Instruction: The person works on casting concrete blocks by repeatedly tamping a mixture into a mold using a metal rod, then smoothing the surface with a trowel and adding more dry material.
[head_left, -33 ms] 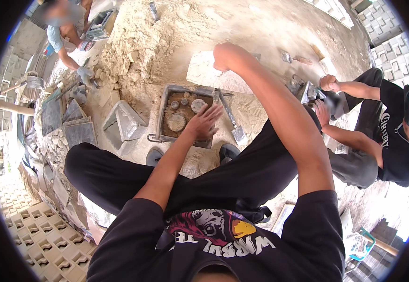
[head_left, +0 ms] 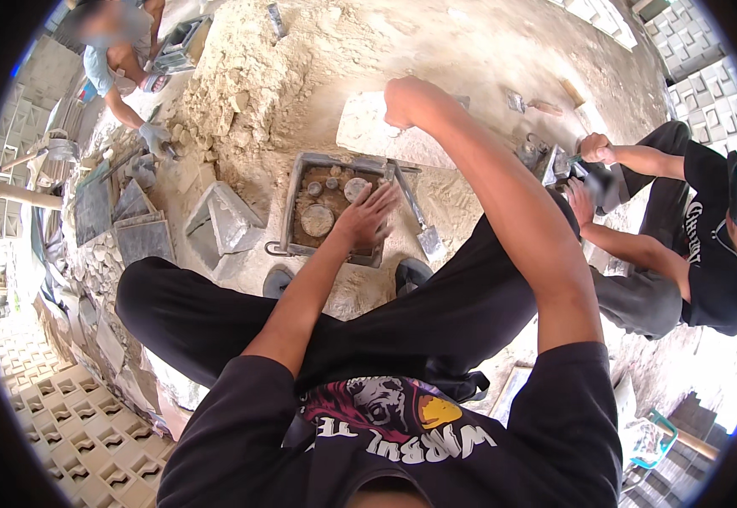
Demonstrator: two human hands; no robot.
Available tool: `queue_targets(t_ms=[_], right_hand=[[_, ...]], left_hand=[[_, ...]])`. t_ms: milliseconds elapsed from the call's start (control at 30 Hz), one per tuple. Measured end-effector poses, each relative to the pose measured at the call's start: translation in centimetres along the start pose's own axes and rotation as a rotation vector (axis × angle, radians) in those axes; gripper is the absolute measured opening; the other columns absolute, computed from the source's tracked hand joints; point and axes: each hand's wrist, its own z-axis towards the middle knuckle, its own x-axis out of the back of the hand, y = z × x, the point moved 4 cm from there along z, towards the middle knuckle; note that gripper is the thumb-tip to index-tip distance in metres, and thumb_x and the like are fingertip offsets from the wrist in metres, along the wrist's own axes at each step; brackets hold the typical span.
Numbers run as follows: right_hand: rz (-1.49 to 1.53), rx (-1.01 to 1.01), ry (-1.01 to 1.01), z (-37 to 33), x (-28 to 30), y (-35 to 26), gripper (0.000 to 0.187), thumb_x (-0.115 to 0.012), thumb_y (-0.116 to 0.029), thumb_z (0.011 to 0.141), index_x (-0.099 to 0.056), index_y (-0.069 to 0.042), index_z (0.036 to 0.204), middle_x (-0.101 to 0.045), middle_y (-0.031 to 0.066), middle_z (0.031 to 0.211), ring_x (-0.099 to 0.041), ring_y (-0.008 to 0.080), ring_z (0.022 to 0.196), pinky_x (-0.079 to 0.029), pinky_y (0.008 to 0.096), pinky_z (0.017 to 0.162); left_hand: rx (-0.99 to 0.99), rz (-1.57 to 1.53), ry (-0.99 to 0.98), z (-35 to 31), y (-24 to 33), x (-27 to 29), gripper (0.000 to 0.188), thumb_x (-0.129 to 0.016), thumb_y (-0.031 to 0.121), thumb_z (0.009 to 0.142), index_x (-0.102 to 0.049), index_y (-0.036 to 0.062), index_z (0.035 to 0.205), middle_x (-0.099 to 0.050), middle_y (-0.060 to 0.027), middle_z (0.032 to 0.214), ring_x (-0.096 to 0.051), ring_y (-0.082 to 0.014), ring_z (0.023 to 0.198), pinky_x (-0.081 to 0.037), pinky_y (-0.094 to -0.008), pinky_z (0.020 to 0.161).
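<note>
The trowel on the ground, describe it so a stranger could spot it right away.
Start at the square metal mould in front of the crouching person, where the left hand presses. The trowel lies along its right side, the only long thin tool there, its flat blade nearest the person's shoe.

Your left hand point(head_left: 367, 216) reaching forward and down, palm down, fingers spread, your right arm stretched farther out, your right hand point(head_left: 402, 97) closed in a fist.
</note>
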Motion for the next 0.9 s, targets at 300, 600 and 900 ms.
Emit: queue_targets(t_ms=[300,600,900], right_hand=[[-0.021,-0.02,-0.049,-0.3,-1.2,2.4,0.029,-0.058,-0.004,0.072,-0.071,0.0,0.097,-0.067,0.0218,0.104,-0.067,0.0356,0.095,-0.054,0.0422,0.079],[0.021,-0.037,-0.013,0.4,-1.0,3.6,0.029,-0.056,-0.003,0.072,-0.071,0.001,0.096,-0.066,0.0237,0.102,-0.066,0.0369,0.096,-0.054,0.0428,0.08],[-0.009,-0.009,-0.042,2.1,-0.9,1.9,0.029,-0.056,-0.002,0.071,-0.071,0.001,0.096,-0.066,0.0247,0.104,-0.065,0.0378,0.098,-0.054,0.043,0.081]], left_hand=[[0.632,0.045,0.159,-1.5,-8.9,0.6,0.073,-0.035,0.05,0.096,-0.014,0.0047,0.15,-0.016,-0.0145,0.157,-0.011,-0.0263,0.146,-0.004,-0.0468,0.118],[0.425,0.059,0.104,0.9,-5.8,0.9,0.075,-0.039,0.05,0.095,-0.019,0.001,0.149,-0.018,-0.02,0.155,-0.014,-0.0311,0.145,-0.007,-0.0481,0.118],[-0.048,-0.011,-0.017,0.1,0.4,-1.6,0.067,-0.043,0.045,0.094,-0.026,0.008,0.148,-0.02,-0.007,0.157,-0.016,-0.0242,0.145,-0.007,-0.0466,0.118]])
